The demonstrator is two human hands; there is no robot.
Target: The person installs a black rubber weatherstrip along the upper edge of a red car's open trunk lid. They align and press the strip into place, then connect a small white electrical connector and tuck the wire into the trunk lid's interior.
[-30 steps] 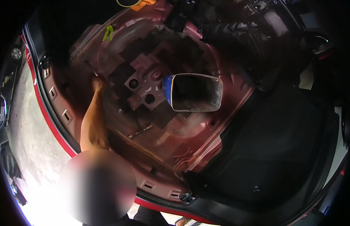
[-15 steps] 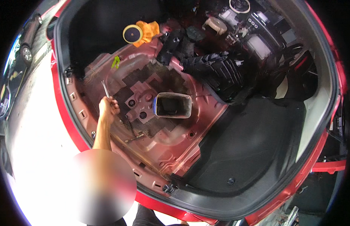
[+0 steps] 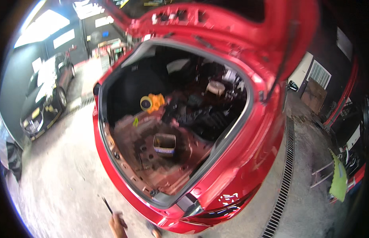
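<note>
My left hand (image 3: pixel 118 225) is low in the picture, outside the red car's rear bumper. Its fingers are wrapped round a slim, straight hand tool (image 3: pixel 108 206) that points up and to the left; its exact kind is too small to tell. Behind the hand lies the open boot with its bare reddish metal floor (image 3: pixel 174 170). On that floor stands an open rectangular tub (image 3: pixel 165 151). A round yellow-rimmed pad (image 3: pixel 146 104) rests beside an orange cloth (image 3: pixel 156 102), and a small lime-green item (image 3: pixel 135 121) lies nearer. My right hand is out of view.
Overhead is the raised red tailgate (image 3: pixel 228 31), its strut (image 3: pixel 283 59) on the right. A dark car (image 3: pixel 47 99) is parked at left. Drain grating (image 3: pixel 285 174) runs along the right floor. Dark loose parts (image 3: pixel 200 119) lie deeper inside the car. A sandalled foot (image 3: pixel 154 231) shows near the bumper.
My left hand has come out of the boot and down past the bumper, still holding the tool. The view has drawn back and lifted, taking in the tailgate and garage.
</note>
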